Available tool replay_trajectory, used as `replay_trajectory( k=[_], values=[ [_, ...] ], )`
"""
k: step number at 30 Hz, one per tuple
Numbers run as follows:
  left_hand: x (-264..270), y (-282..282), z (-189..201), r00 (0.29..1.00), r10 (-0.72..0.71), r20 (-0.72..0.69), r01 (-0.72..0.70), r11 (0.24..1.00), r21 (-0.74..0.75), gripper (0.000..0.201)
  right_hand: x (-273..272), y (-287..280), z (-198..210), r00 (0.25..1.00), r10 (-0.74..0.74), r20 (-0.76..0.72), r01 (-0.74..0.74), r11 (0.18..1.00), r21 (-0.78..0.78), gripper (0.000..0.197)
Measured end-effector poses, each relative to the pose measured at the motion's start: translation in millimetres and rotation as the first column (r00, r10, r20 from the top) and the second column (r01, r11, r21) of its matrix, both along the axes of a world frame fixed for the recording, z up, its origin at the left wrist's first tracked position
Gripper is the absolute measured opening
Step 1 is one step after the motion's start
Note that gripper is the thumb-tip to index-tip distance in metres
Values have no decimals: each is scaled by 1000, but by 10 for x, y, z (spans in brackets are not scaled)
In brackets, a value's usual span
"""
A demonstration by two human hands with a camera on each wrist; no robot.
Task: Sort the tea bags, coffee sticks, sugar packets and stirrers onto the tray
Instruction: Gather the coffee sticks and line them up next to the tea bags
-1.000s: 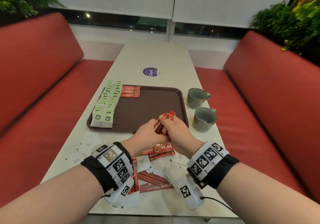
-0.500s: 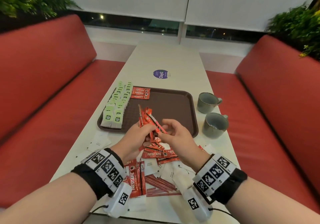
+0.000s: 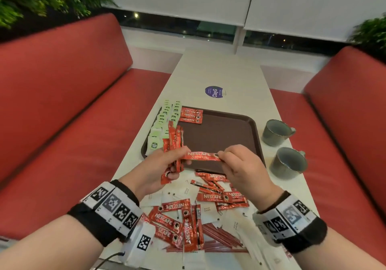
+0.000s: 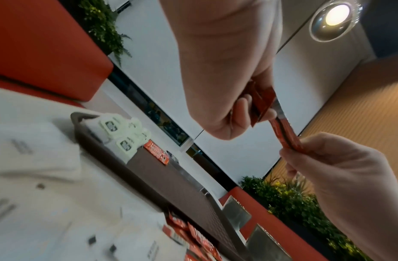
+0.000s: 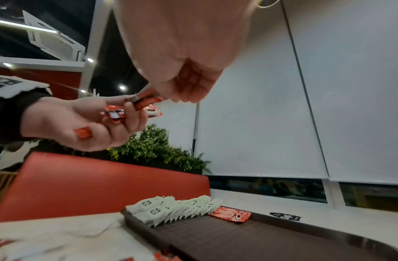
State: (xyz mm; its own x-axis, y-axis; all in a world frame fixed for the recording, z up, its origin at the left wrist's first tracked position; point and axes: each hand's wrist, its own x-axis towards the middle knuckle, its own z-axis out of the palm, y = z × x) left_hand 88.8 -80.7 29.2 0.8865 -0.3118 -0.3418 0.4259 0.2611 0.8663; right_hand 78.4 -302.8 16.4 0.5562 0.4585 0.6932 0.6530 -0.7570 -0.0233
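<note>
Since half a second ago the right hand [image 3: 246, 170] has pinched one coffee stick [image 3: 201, 157] crosswise, while the left hand [image 3: 158, 168] grips an upright bundle of coffee sticks [image 3: 174, 142], above the tray [image 3: 221, 142] bearing tea bags [image 3: 165, 123] on the table [image 3: 240, 77].

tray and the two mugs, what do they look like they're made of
Tray: probably moulded plastic, dark brown, matte with a fine textured floor and raised rim. Mugs: likely glazed ceramic, grey-green with a soft sheen and thick walls.
</note>
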Motion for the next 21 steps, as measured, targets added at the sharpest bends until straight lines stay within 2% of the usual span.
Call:
replay_trajectory(
  k=[1, 3, 5, 6, 7, 8, 9, 10, 11, 14, 15, 18, 21],
  values=[
    [15, 53, 25, 999, -42, 26, 40, 998, 56, 6, 35, 23, 24, 999, 2, 43, 0, 1000, -26, 16],
    [43, 146, 46, 991, -85, 100, 64, 979, 192, 10, 80, 65, 40, 999, 13, 52, -13, 1000, -15, 17],
    [63, 225, 69, 979, -88, 182, 26, 948, 317, 13, 62, 168, 38, 994, -3, -113, 19, 991, 135, 17],
    [71, 264, 75, 970, -91, 224, 5, 933, 359, 12, 52, 224, 51, 960, -9, -281, 91, 956, 280, 17],
    [79, 304, 83, 961, -95, 259, -15, 920, 392, 11, 46, 277, 73, 872, 32, -488, 204, 883, 423, 22],
    [89, 343, 82, 952, -101, 290, -32, 906, 422, 9, 39, 324, 103, 733, 151, -663, 314, 789, 528, 28],
    [90, 378, 89, 943, -109, 316, -50, 889, 456, 8, 39, 356, 138, 603, 294, -742, 400, 693, 599, 30],
    [91, 415, 91, 932, -120, 341, -67, 870, 488, 6, 48, 380, 177, 518, 392, -760, 445, 635, 631, 27],
    [84, 446, 98, 924, -136, 358, -80, 847, 526, 5, 61, 402, 222, 468, 432, -771, 457, 628, 629, 20],
    [77, 521, 106, 899, -197, 392, -96, 785, 612, 5, 95, 498, 289, 389, 329, -860, 430, 761, 486, 5],
    [88, 543, 97, 895, -201, 398, -103, 775, 624, 5, 114, 537, 287, 376, 306, -875, 436, 774, 459, 3],
    [176, 618, 8, 915, -141, 379, -123, 795, 594, 6, 190, 620, 252, 368, 269, -890, 466, 775, 427, 4],
    [254, 685, -78, 967, -98, 237, -41, 854, 518, 9, 340, 663, 185, 365, 207, -908, 495, 783, 377, 6]
  ],
)
